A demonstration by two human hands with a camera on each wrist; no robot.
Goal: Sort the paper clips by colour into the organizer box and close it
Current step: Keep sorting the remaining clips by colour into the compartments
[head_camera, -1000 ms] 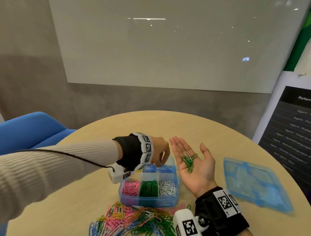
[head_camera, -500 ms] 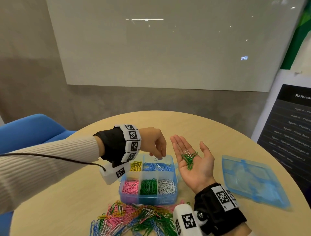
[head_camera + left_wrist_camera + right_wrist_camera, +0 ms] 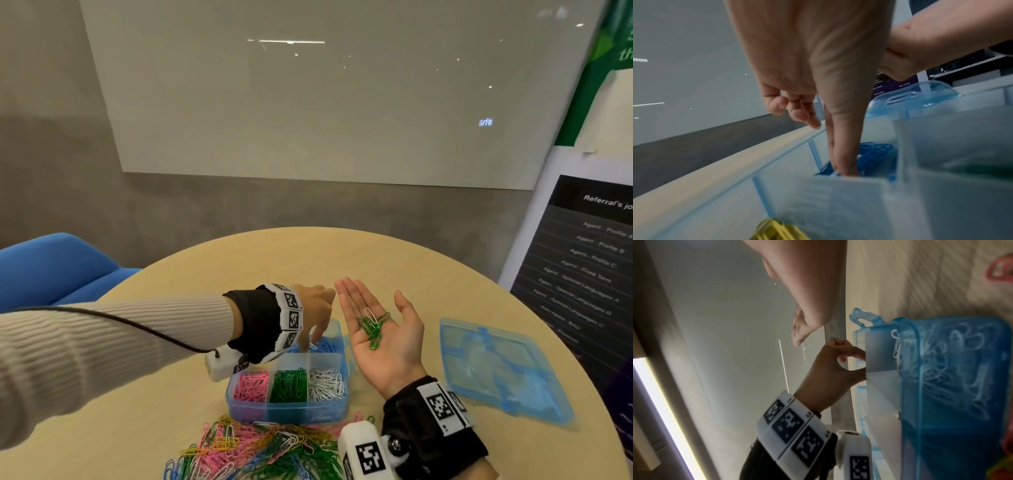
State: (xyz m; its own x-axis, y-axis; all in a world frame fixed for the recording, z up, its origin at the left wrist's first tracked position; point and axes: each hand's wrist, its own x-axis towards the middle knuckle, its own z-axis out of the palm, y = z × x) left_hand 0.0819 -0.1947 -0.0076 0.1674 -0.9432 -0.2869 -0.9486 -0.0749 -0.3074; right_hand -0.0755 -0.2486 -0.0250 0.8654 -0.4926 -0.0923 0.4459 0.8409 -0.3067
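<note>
- Left hand [image 3: 313, 308]: thumb and forefinger together, tips down among the blue clips [image 3: 875, 154] in a back compartment of the box [image 3: 287, 409]; whether they pinch one cannot be told. The other fingers curl loosely above.
- Right hand [image 3: 380, 337]: flat, palm up, fingers straight and together, beside the box. Thin green wire clips [image 3: 371, 327] and one white clip lie on the palm.
- Box: translucent blue plastic with frosted dividers.
- Only the head view shows the lid [image 3: 496, 368], flat, well right of the right hand, and the loose pile [image 3: 260, 452].

A round wooden tabletop [image 3: 191, 407] stands before a grey wall carrying a large pale board [image 3: 308, 102], with a blue chair [image 3: 58, 267] at far left and a dark printed poster [image 3: 589, 260] at right.
</note>
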